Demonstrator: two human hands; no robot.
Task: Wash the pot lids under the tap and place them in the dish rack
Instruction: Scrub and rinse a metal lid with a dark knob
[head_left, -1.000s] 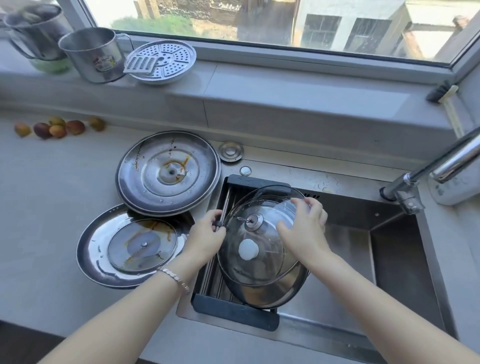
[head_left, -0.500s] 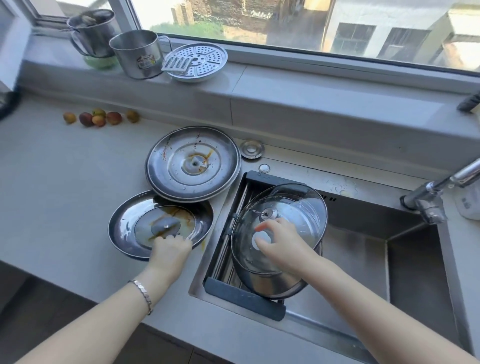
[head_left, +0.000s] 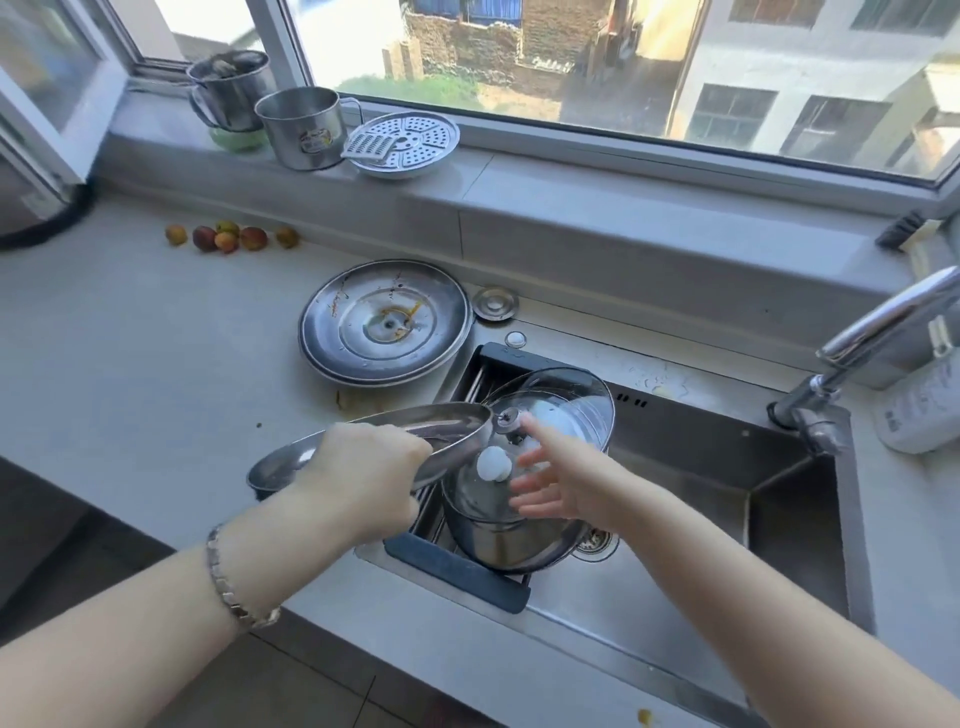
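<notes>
at a kitchen sink (head_left: 727, 525) below a window, a person's left hand (head_left: 363, 478) grips a stained steel lid (head_left: 447, 422) by its near rim, fingers and thumb curled round the edge. the lid is held clear of the counter (head_left: 156, 364) and seen almost edge-on. its long line runs from low at the left to high at the right, and the raised far rim reaches over the dish rack (head_left: 457, 569), ending just beside the right hand (head_left: 566, 483). that hand hovers over the rack holding nothing, its fingers spread wide and blurred. two glass lids (head_left: 571, 395) stand in the rack, leaning over a steel one beneath. the tap (head_left: 883, 322) sits well apart at the far right of the basin, beyond the right hand, with its outlet out of frame. a second, larger steel lid (head_left: 384, 322) with orange streaks lies flat on the counter behind, not yet washed. judged from this, the step in hand is bringing the stained lid to the water. the right hand is nearer both the raised rim and the tap, so taking the far rim from the right would let the lid travel rightward across the basin. the glass lids lie directly under that path, and a low pass could knock them.
</notes>
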